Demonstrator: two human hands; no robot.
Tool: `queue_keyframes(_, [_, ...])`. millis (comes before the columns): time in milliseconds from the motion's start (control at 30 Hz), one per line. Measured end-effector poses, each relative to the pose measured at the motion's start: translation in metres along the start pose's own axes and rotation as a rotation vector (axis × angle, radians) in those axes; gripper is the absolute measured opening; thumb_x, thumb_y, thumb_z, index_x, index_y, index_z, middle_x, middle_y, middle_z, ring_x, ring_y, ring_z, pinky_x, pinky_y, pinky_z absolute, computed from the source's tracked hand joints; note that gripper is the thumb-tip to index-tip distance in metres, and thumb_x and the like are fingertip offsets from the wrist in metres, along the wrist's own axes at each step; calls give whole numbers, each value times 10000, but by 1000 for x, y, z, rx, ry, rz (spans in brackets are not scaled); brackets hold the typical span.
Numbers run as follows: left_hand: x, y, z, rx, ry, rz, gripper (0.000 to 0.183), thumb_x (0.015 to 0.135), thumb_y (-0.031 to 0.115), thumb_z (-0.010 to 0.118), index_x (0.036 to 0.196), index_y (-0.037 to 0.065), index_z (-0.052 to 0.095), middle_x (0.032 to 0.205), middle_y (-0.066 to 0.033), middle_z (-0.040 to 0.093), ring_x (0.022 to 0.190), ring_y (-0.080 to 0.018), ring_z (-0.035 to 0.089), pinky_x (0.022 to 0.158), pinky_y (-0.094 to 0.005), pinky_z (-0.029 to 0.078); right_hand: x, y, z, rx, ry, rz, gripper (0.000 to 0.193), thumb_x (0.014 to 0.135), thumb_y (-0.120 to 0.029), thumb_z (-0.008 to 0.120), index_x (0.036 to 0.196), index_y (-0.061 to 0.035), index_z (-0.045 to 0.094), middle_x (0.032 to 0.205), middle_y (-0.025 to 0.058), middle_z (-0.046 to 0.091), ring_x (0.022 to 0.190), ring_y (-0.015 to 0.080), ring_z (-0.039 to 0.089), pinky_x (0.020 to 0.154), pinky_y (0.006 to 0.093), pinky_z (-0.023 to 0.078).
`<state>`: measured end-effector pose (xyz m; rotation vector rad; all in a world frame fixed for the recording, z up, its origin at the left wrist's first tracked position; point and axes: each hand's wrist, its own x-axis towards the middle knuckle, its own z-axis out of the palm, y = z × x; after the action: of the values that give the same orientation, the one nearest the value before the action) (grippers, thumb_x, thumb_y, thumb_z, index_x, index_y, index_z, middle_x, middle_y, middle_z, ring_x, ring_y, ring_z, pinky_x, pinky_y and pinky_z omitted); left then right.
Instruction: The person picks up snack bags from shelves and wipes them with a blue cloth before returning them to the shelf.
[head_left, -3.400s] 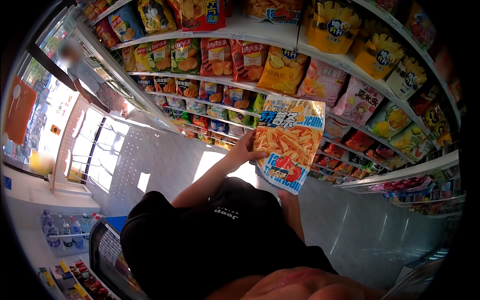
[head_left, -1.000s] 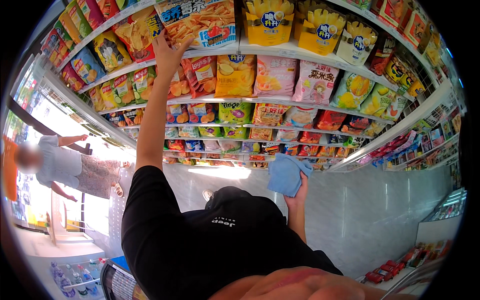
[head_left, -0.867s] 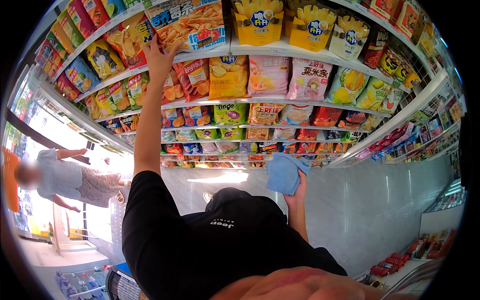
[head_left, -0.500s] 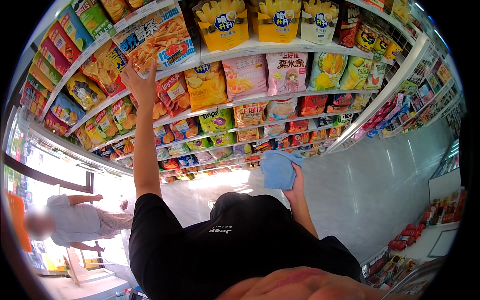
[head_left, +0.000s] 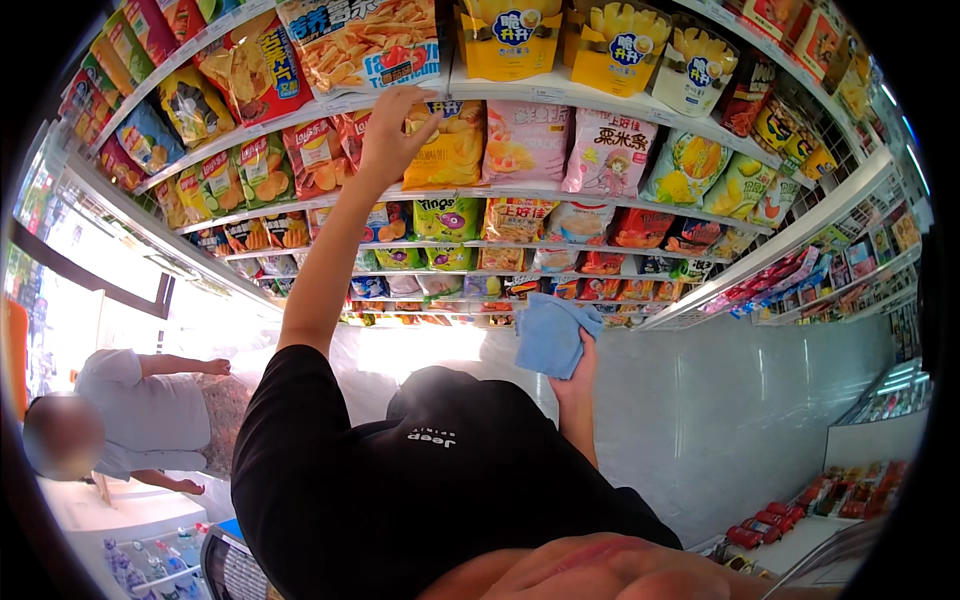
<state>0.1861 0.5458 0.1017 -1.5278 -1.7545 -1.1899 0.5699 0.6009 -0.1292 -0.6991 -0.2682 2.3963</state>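
My left hand (head_left: 396, 132) is raised at the snack shelf with its fingers apart and nothing in them. It is just below the shelf edge, under a large orange, white and blue bag of snack sticks (head_left: 365, 45). Behind its fingers, one level down, stands a yellow chip bag (head_left: 448, 150); I cannot tell whether they touch. Lower on the right, my right hand (head_left: 574, 372) grips a folded light-blue cloth (head_left: 553, 335), held in front of my body away from the shelf.
Shelves packed with snack bags (head_left: 612, 150) curve across the front. Yellow fry-shaped pouches (head_left: 510, 40) stand on the upper shelf. Another person (head_left: 150, 410) stands at the left near a bright doorway. Grey floor (head_left: 720, 400) extends right, toward red-packed goods (head_left: 765, 525) on a low stand.
My left hand has left the orange, white and blue bag and moved right and below it, its fingers spreading. My right hand still holds the cloth. The view has shifted, and the other person appears lower.
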Motion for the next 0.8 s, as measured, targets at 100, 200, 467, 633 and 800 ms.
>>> queue_keyframes(100, [-62, 0, 10, -48, -32, -89, 239, 854, 154, 684, 1062, 46, 641, 998, -109, 624, 934, -274, 603, 814, -365, 491, -3, 1, -6, 26, 1, 0, 466, 940, -343, 496, 1333, -92, 485, 1322, 80, 557, 1210, 272, 538, 1041, 438, 415])
queue_keyframes(200, [-158, -15, 13, -201, -218, -496, 185, 859, 145, 667, 1018, 51, 659, 965, -116, 644, 813, -260, 639, 737, -377, 519, -4, 10, -6, 18, 32, 22, 470, 936, -354, 501, 1337, -110, 485, 1331, 72, 549, 1213, 276, 532, 1040, 447, 412])
queue_keyframes(467, [-453, -74, -20, -137, -824, -954, 241, 817, 276, 649, 955, 84, 696, 941, -117, 691, 863, -288, 665, 780, -376, 522, 16, 29, 6, -83, 135, -13, 483, 915, -388, 521, 1327, -138, 491, 1309, 52, 562, 1189, 269, 547, 1022, 450, 422])
queue_keyframes(633, [-551, -105, -74, 79, -1220, -958, 261, 816, 291, 556, 920, 110, 715, 961, -119, 697, 895, -283, 659, 787, -418, 525, 37, 68, 46, -159, 136, -51, 493, 913, -397, 516, 1334, -142, 485, 1326, 48, 548, 1202, 271, 536, 1028, 456, 412])
queue_keyframes(800, [-583, -163, -116, 149, -1097, -762, 148, 822, 189, 622, 883, 68, 680, 874, -67, 701, 694, -192, 689, 610, -303, 543, 62, 140, 101, -180, 50, 30, 488, 920, -383, 514, 1342, -142, 479, 1351, 55, 531, 1233, 278, 511, 1055, 469, 382])
